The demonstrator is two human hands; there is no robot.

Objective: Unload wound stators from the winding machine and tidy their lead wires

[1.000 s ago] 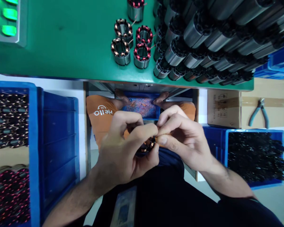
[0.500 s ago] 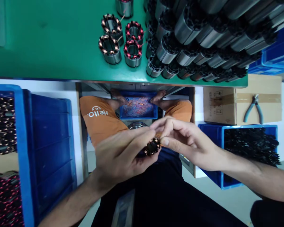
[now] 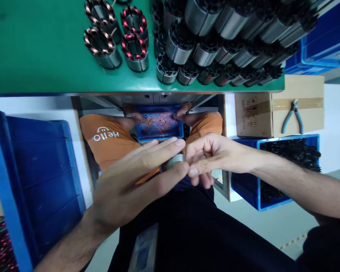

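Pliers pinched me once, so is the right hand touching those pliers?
Apart. The head view shows the pliers lying on the box, well away from the right hand, with a clear gap between them.

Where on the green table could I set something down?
The green table looks bare left of the copper-wound cores, down to its front edge. Right of the red-wound cores it is crowded with stacked metal cores, leaving only a thin strip along the front edge.

A workshop: stacked metal cores crowd a green bench, with blue crates and pliers nearby.
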